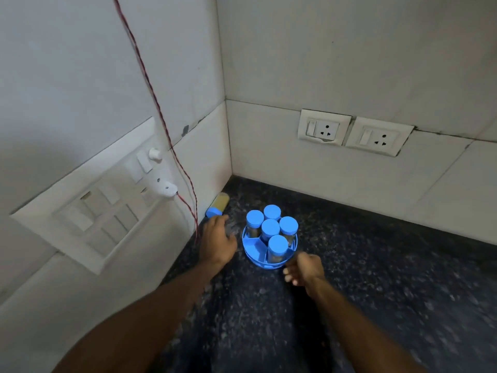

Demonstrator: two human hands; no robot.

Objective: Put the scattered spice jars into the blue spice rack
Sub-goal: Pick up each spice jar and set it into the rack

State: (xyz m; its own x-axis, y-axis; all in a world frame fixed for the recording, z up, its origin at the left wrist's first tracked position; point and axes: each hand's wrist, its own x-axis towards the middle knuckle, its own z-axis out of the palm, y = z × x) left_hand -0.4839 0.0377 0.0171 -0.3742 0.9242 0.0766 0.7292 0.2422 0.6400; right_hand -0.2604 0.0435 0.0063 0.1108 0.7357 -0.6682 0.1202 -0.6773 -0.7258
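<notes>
A: Where is the loose spice jar (217,206)?

B: It lies on its side on the dark speckled countertop (376,278), tucked against the left wall near the corner. Its blue cap (213,212) points toward the person, and the clear body shows a pale yellowish filling.

A: And the rack?

B: The round blue spice rack (254,248) stands just to the right of that jar, a little apart from it. Five blue-capped jars (270,227) stand upright in it: one in the middle, four around it. The wedge compartment on the rack's near-left side holds no jar.

A: What are the hands doing?

B: The left hand (218,239) is stretched out flat above the counter, fingers loosely spread and holding nothing; the fingertips are right at the lying jar's cap, though I cannot tell whether they touch it. The right hand (305,267) sits at the near-right edge of the rack, fingers curled inward. It is blurred, so I cannot tell if it grips the rim or just rests beside it.

A: Anything else around?

B: A white switch panel (88,208) on the left wall with a plug (167,189) in it, and a twisted red wire (150,87) running up from the plug. Two white wall sockets (355,131) sit on the back wall, well apart from the rack.
</notes>
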